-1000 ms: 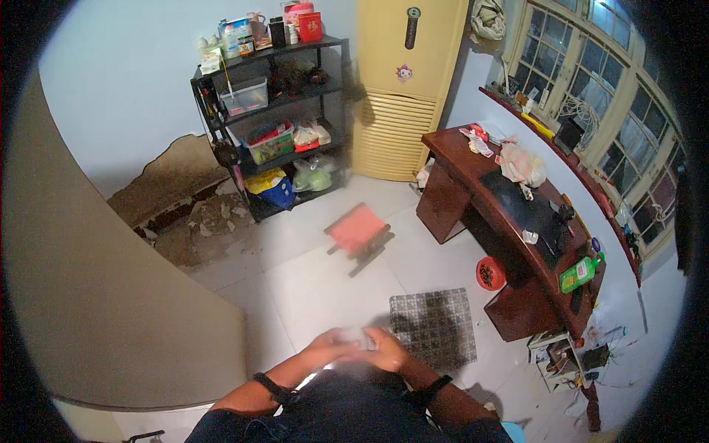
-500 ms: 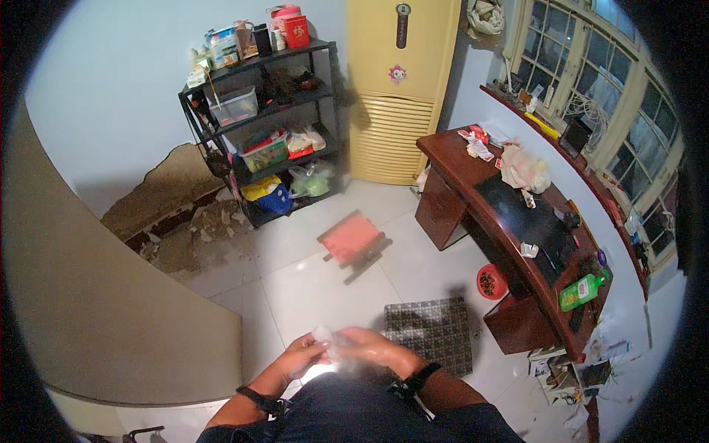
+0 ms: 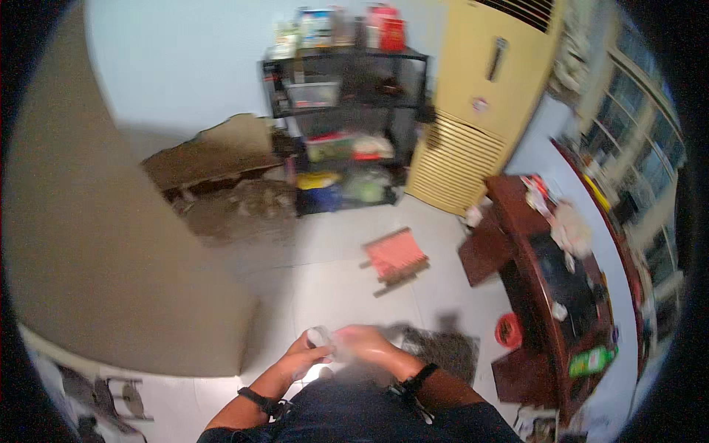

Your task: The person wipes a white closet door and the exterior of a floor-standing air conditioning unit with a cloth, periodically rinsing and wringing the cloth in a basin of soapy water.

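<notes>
Both hands, left hand and right hand, seemingly clasp a small clear object

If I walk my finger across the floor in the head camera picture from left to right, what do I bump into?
Beige wall → pile of rubble → black shelf rack → small red stool → tall yellow air conditioner → dark wooden desk.

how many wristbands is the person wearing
2: a dark wristband on the left wrist, below the left hand, and another dark wristband on the right wrist, behind the right hand. Both hands meet around a small pale object.
</notes>
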The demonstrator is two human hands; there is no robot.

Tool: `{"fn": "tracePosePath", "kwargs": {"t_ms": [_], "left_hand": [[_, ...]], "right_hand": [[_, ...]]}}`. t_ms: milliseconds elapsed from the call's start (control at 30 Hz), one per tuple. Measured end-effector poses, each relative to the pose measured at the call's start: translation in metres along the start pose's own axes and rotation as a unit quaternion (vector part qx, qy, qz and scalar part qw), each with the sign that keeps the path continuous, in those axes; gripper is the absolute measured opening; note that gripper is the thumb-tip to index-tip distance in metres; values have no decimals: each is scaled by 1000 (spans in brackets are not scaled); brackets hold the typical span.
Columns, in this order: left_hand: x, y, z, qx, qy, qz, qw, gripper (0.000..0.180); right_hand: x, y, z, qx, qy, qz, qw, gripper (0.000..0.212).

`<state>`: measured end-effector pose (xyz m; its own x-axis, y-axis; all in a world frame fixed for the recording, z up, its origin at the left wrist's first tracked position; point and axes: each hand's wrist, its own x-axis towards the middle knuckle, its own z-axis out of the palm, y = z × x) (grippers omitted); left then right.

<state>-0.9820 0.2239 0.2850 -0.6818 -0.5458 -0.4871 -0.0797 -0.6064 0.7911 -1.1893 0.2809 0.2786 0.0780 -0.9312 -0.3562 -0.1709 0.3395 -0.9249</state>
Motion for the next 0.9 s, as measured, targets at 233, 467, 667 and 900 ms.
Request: {"fn": "tracePosePath", "kwargs": {"t_ms": [233, 467, 667, 900], "left_hand": [[-28, 12, -62, 92, 69, 104, 988, 47], [-53, -37, -132, -3, 229, 89, 969, 38], [-86, -21, -137, -188, 384, 143, 892, 16], [-95, 16, -127, -115, 489, 156, 850, 15]], "right_hand": [[59, -52, 30, 91, -10, 37, 995, 28], [130, -105, 65, 130, -95, 53, 985, 25], [192, -137, 66, 132, -229, 54, 963, 24], [249, -164, 48, -103, -446, -36, 888, 38]]}}
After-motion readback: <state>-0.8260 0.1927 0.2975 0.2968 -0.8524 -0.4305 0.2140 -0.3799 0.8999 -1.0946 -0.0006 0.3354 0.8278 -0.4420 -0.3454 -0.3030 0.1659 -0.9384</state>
